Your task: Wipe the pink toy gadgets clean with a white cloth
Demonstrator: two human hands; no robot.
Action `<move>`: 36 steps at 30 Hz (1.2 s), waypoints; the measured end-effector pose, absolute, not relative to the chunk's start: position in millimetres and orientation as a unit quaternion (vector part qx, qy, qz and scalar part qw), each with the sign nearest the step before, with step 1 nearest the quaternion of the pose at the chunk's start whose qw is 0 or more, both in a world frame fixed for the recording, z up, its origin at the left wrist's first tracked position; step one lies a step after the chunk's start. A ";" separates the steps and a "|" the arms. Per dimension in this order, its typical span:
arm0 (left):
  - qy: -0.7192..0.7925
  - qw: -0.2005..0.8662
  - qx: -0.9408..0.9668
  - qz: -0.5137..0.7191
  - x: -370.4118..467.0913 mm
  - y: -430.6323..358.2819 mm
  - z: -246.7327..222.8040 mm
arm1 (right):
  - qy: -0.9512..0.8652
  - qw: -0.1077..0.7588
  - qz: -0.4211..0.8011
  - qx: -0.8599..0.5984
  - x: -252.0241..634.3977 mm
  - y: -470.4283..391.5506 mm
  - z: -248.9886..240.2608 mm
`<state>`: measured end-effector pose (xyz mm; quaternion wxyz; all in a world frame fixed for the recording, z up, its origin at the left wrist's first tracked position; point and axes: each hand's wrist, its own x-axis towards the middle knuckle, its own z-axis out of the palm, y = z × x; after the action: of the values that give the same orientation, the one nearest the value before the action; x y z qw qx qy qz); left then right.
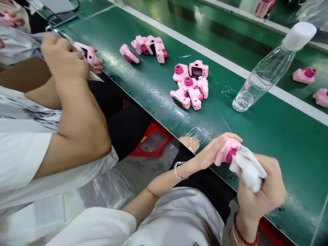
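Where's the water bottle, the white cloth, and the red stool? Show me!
Water bottle [256, 88]: head view, on its clear side.
White cloth [249, 171]: head view, on its crumpled middle.
Red stool [154, 132]: head view, on its top edge.

Held cam [223, 152] smooth plastic, btl [271, 68] clear plastic (tbl [159, 90] glossy, btw).

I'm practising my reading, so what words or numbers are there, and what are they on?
I can't read any words or numbers here.
Bottle: its little label is too small to read.
Neighbour's shirt: dark marks, too blurred to read.
Yellow patch on red plastic: too small to read.
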<state>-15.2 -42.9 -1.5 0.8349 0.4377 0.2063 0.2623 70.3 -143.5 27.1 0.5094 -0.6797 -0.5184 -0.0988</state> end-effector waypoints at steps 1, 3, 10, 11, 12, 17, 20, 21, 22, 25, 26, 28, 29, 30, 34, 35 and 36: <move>0.215 0.825 0.447 0.269 -14.2 -44.4 -1.7 | -0.547 0.455 -0.108 -0.695 67.7 -138.7 30.8; 0.237 0.819 0.431 0.294 -12.1 -44.2 0.2 | -0.582 0.371 -0.126 -0.713 62.0 -133.6 31.8; 0.268 0.911 0.136 0.284 -7.5 -23.3 33.8 | -0.576 0.440 0.028 -0.689 60.3 -156.3 -2.4; 0.262 0.923 0.104 0.263 -7.0 -21.5 38.0 | -0.515 0.490 0.056 -0.701 61.3 -159.7 -5.8; 0.258 0.932 0.080 0.243 -6.2 -20.6 41.0 | -0.438 0.539 0.064 -0.716 61.7 -161.8 -7.7; 0.268 0.944 0.037 0.187 2.1 -27.7 40.3 | -0.317 0.633 -0.107 -0.698 56.4 -151.9 -0.2; 0.259 0.954 0.038 0.143 8.3 -34.7 35.5 | -0.463 0.557 -0.197 -0.661 53.6 -135.1 2.2; 0.248 0.959 0.036 0.130 10.1 -36.4 34.2 | -0.489 0.531 -0.213 -0.659 53.4 -129.5 0.5; 0.238 0.963 0.035 0.121 11.6 -37.8 33.3 | -0.497 0.514 -0.228 -0.661 53.8 -124.2 -2.3; 0.236 0.962 0.032 0.131 14.4 -39.9 32.6 | -0.444 0.542 -0.283 -0.655 58.6 -112.8 -12.3; 0.243 0.959 0.025 0.144 14.7 -40.2 32.9 | -0.413 0.558 -0.292 -0.658 61.5 -110.7 -14.4; 0.261 0.950 -0.003 0.173 14.2 -40.3 33.8 | -0.350 0.575 -0.265 -0.691 69.1 -109.0 -15.3; 0.269 0.946 -0.022 0.180 13.6 -40.2 34.2 | -0.322 0.582 -0.226 -0.712 73.6 -109.2 -14.3; 0.275 0.943 -0.041 0.181 12.9 -40.2 34.5 | -0.296 0.594 -0.178 -0.727 78.3 -110.1 -13.1; 0.264 0.951 -0.080 0.140 9.0 -40.2 34.0 | -0.231 0.670 -0.046 -0.704 95.5 -118.9 -11.7; 0.255 0.954 -0.080 0.135 8.1 -40.1 33.3 | -0.245 0.673 -0.020 -0.697 98.2 -122.0 -12.8; 0.247 0.957 -0.078 0.131 7.1 -40.0 32.4 | -0.269 0.668 0.010 -0.694 100.1 -125.3 -14.1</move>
<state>7.1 -40.0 32.4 0.9570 -0.0781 0.2466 0.1314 100.1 -125.3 -14.1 0.6675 -0.6943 -0.2687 0.0098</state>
